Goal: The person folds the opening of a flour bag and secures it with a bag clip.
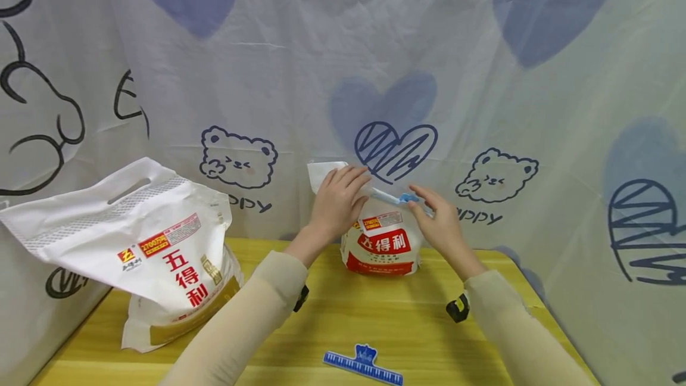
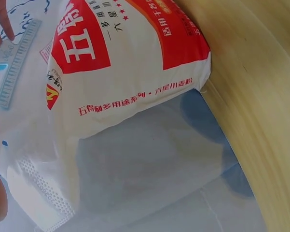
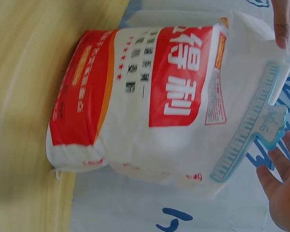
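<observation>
A small white-and-red flour bag (image 1: 383,249) stands upright near the back of the table. My left hand (image 1: 340,198) pinches its top edge, and a white corner of the bag sticks out past the fingers. Across the bag's top lies a light-blue ruler-shaped bag clip (image 3: 246,125), clamped along the edge. My right hand (image 1: 436,219) is at the clip's tab, its fingers spread and nearly straight, with the fingertips (image 3: 275,157) close to the tab in the right wrist view.
A larger white flour bag (image 1: 177,255) with a handle slot leans at the left of the wooden table (image 1: 343,314). A dark-blue piano-patterned clip (image 1: 364,363) lies at the front edge. Behind hangs a patterned cloth (image 1: 300,88).
</observation>
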Motion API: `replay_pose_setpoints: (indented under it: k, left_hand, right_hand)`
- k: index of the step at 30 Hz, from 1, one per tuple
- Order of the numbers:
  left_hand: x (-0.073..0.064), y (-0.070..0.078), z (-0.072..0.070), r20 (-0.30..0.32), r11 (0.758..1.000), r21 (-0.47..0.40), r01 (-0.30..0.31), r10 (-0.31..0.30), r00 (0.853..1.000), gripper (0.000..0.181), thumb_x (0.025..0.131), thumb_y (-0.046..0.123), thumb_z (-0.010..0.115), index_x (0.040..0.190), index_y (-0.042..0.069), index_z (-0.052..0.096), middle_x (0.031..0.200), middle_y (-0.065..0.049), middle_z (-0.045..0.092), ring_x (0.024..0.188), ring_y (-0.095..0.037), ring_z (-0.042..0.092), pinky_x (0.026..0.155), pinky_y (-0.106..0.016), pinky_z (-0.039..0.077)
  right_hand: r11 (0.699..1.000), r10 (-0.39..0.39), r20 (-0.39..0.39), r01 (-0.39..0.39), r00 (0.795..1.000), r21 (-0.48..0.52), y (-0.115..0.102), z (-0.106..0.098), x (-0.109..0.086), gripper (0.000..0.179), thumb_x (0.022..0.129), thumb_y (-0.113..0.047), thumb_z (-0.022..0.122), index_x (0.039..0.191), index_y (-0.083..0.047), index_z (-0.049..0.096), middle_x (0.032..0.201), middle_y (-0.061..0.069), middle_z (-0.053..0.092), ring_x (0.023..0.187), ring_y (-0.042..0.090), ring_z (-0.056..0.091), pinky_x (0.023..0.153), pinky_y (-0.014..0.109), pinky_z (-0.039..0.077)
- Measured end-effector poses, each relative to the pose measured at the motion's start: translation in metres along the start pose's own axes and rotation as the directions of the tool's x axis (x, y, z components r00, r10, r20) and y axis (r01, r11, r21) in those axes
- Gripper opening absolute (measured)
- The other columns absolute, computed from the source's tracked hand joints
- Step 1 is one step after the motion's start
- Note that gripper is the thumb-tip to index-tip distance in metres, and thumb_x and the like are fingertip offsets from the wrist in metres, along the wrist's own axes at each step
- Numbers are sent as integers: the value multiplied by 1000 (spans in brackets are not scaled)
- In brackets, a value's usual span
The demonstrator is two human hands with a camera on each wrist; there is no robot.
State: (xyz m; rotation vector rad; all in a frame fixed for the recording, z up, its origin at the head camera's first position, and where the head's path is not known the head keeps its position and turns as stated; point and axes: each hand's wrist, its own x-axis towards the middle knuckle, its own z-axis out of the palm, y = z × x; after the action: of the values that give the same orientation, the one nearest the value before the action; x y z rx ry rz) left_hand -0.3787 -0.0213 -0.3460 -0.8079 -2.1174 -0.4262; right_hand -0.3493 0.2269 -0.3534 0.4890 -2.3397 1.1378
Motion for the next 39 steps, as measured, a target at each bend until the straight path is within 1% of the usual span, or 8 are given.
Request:
replay_pose_setpoints:
  k: [5,13,18,23,28,33,35,39]
  left_hand:
    - [-11,1,-5,-4,998,3,68,-68,998,54,97,23,75,146,10,57,158,-7,50,147,-30,43,123,-55,31]
    - [-36,3,-15,-104,993,-18,114,-115,988,64,92,23,80,150,9,54,160,-8,47,146,-31,45,121,-58,34]
    - [-53,4,-22,-186,989,-79,124,-137,973,66,89,20,82,148,4,55,158,-13,49,142,-37,48,120,-60,33]
    - [-72,6,-27,-243,979,-130,154,-182,953,65,89,19,82,146,2,56,156,-16,50,141,-40,49,119,-62,34]
    - [-94,8,-37,-277,963,-164,216,-255,926,64,90,20,81,146,1,55,157,-16,49,144,-40,45,121,-61,31]
    - [-117,7,-51,-321,951,-155,267,-304,897,66,89,16,81,147,1,54,157,-16,48,145,-39,45,122,-58,31]
    - [-126,6,-58,-344,949,-146,279,-313,885,66,88,14,82,147,1,55,157,-16,49,144,-39,46,122,-58,31]
    - [-142,4,-74,-386,947,-115,300,-321,865,67,87,12,82,148,3,55,157,-13,50,144,-37,46,123,-55,31]
  right_hand:
    - [998,24,-41,-21,999,63,-5,2,-10,46,106,-24,62,151,-15,55,155,6,53,144,29,48,119,49,40]
    - [987,8,-144,16,990,161,-9,8,-27,46,106,-22,62,151,-21,55,155,0,54,144,24,48,122,45,36]
    - [982,26,-185,9,982,186,-13,15,-39,45,106,-17,61,151,-20,55,154,-2,55,145,21,47,123,44,35]
    - [979,16,-221,30,975,204,-20,26,-51,46,103,-2,61,148,-8,57,152,9,57,143,27,50,121,46,36]
    - [975,-1,-214,49,977,219,-26,39,-64,45,104,-6,62,149,-11,58,151,5,58,143,23,50,120,43,38]
    - [965,-39,-175,82,984,248,-32,56,-78,46,103,-8,64,149,-11,57,152,7,57,144,24,50,117,25,39]
    - [964,-62,-168,103,984,245,-35,63,-82,47,102,-6,65,149,-9,57,151,9,58,142,27,52,115,29,43]
    - [956,-105,-158,143,982,255,-39,78,-84,48,100,-4,67,147,-8,59,147,11,61,136,32,57,109,50,49]
